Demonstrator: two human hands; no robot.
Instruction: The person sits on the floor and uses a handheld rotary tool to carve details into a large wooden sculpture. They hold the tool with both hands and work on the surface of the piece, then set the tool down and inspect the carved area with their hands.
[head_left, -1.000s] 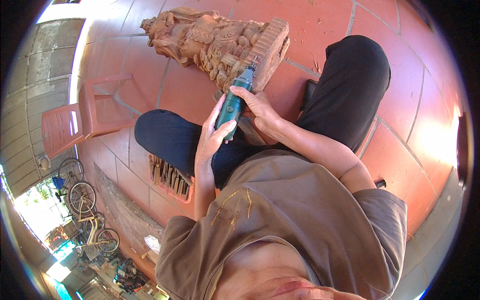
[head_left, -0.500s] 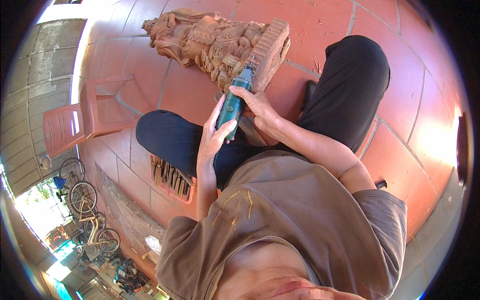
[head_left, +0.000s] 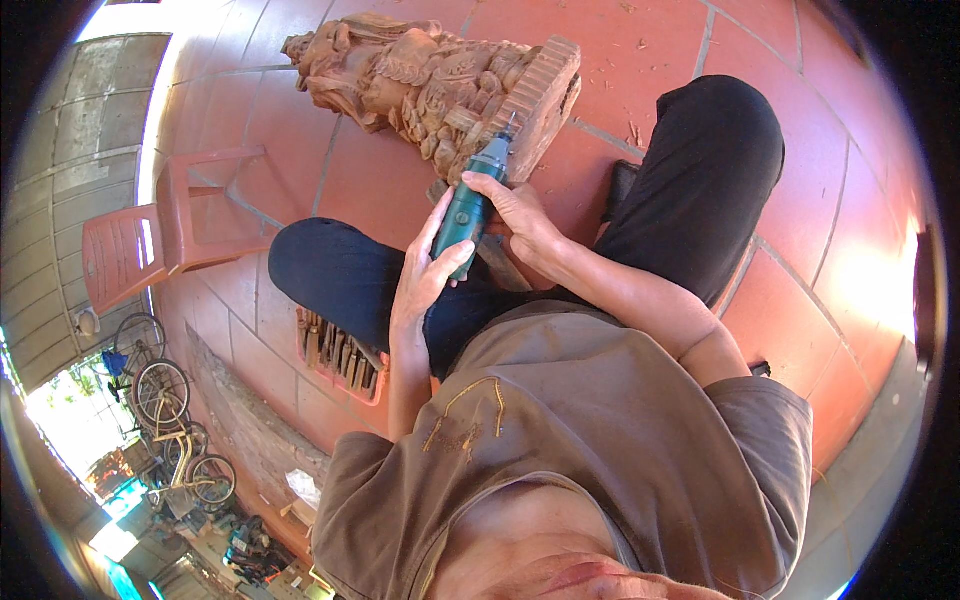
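Note:
A green rotary tool [head_left: 462, 215] with a grey nose is gripped between both my hands. My left hand [head_left: 425, 270] wraps its rear body, thumb on top. My right hand [head_left: 515, 212] closes round its front part from the other side. The tool's thin tip points at the ridged base edge of a carved wooden statue [head_left: 430, 85], which lies on its side across the floor beyond my knees. Whether the tip touches the wood is too small to tell. Under the tool, part of a wooden block [head_left: 500, 262] shows between my legs.
A pink tray of chisels [head_left: 340, 358] sits beside my left leg. Farther left are a red plastic chair [head_left: 205, 215] and several bicycles [head_left: 165, 400] by the wall. Wood chips lie on the red tiled floor [head_left: 800, 190]; a dark object [head_left: 620, 190] rests by my right leg.
The view has shifted very slightly. Both hands keep their hold on the rotary tool, whose tip stays at the statue's base with hardly any movement.

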